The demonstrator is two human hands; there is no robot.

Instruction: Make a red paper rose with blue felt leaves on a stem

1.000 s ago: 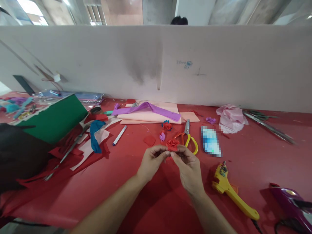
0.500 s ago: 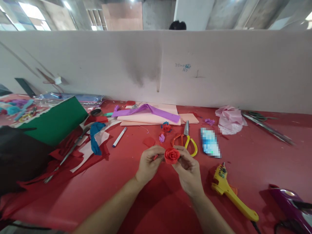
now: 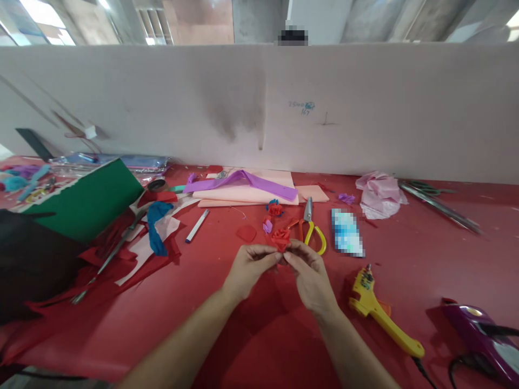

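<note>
A small red paper rose (image 3: pixel 280 238) is pinched between the fingertips of both hands, just above the red table (image 3: pixel 194 302). My left hand (image 3: pixel 247 267) grips it from the left with curled fingers. My right hand (image 3: pixel 310 275) holds it from the right, fingers closed on its base. Only the top of the rose shows above the fingers. Just behind the hands lie yellow-and-orange-handled scissors (image 3: pixel 310 229), a small red flower with blue (image 3: pixel 274 208) and a purple scrap (image 3: pixel 267 226).
A yellow glue gun (image 3: pixel 381 316) lies to the right, a purple tool (image 3: pixel 478 332) at the far right. Pink and purple paper sheets (image 3: pixel 247 189) lie by the partition wall (image 3: pixel 259 108). Green sheet (image 3: pixel 89 200), red scraps, blue strip (image 3: pixel 156 224) and a white marker (image 3: pixel 197 225) lie left.
Half a second ago the rose faced me between the hands; now it is turned away and lower, with the fingertips closed over its base. The hands stayed in about the same place.
</note>
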